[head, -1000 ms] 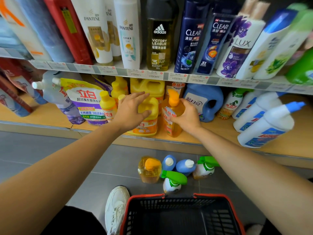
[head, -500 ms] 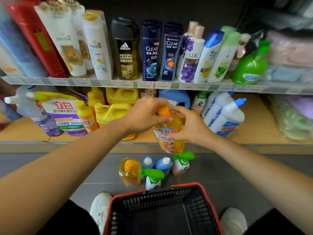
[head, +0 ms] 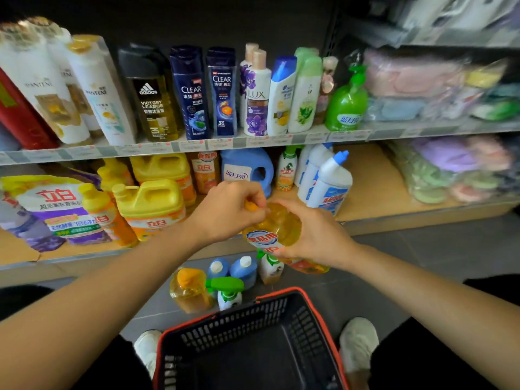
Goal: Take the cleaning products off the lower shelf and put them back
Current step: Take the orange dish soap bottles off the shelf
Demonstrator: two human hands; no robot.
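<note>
An orange dish-soap bottle (head: 274, 233) with a blue and red label hangs in the air in front of the lower shelf (head: 374, 192). My right hand (head: 315, 235) grips its body from the right. My left hand (head: 228, 212) is curled over its orange cap, hiding most of it. On the lower shelf stand yellow jugs (head: 152, 204), a purple refill pouch (head: 59, 212), a blue detergent jug (head: 247, 170) and white bottles with blue caps (head: 329, 181).
Several small bottles (head: 225, 280) stand on the grey floor below the shelf. A black basket with a red rim (head: 281, 295) sits between my white shoes. Shampoo bottles (head: 191, 94) fill the upper shelf; bagged cloths (head: 450, 88) lie at the right.
The orange bottle left the shelf and moved toward me and down. My left hand went from the yellow jug to the bottle's cap. The view pulled back.
</note>
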